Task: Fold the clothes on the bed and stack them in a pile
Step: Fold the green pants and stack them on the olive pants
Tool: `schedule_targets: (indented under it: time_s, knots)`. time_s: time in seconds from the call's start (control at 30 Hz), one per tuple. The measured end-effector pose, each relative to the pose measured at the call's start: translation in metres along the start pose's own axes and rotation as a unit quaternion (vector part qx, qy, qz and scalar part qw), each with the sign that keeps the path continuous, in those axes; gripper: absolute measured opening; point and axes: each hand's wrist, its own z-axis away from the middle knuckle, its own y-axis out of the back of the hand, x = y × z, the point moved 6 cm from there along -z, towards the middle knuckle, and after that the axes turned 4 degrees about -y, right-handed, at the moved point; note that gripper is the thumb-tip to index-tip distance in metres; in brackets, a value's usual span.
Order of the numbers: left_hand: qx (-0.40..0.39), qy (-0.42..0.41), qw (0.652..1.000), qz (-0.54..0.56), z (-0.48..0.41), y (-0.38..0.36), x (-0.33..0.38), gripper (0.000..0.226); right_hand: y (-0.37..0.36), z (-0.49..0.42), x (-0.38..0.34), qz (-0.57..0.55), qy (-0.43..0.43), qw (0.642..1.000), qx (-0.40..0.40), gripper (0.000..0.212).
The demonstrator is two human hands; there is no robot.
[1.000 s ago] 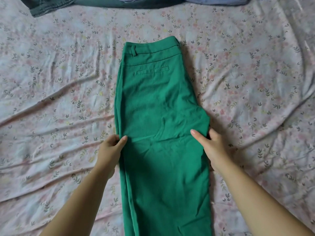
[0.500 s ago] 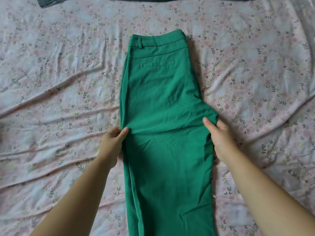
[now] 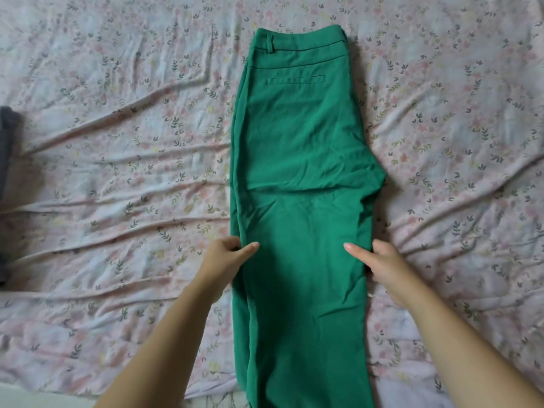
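Thumb and curled fingers of my left hand (image 3: 225, 259) pinch the left edge of the green trousers (image 3: 303, 160). They lie folded leg on leg down the middle of the bed, with the waistband towards the far edge and the legs running off past the near edge. My right hand (image 3: 385, 267) pinches the right edge at the same level, so my hands are apart, one clamped on each side.

If I lift one side sooner than the other, I think the two layers could slide and the fold come out crooked. The crotch point jutting out on the right may also bunch.

At the left edge of the bed a dark grey cloth (image 3: 6, 172) pokes in, too cropped to say whether it is a folded garment. Between it and the trousers lies only the wrinkled floral sheet (image 3: 117, 148), which could drag on the fabric.
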Motion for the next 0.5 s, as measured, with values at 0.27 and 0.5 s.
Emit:
schedule_targets:
  time_s: [0.27,0.5]
  knots:
    - [0.036,0.095,0.97,0.223,0.043,-0.009,-0.024,0.03,-0.02,0.05,0.023,-0.13,-0.112,0.983,-0.064,0.011]
    - [-0.053,0.11,0.992,0.013,0.093,-0.018,-0.043,0.041,-0.037,0.094,0.064,0.006,-0.135,0.983,-0.12,0.017]
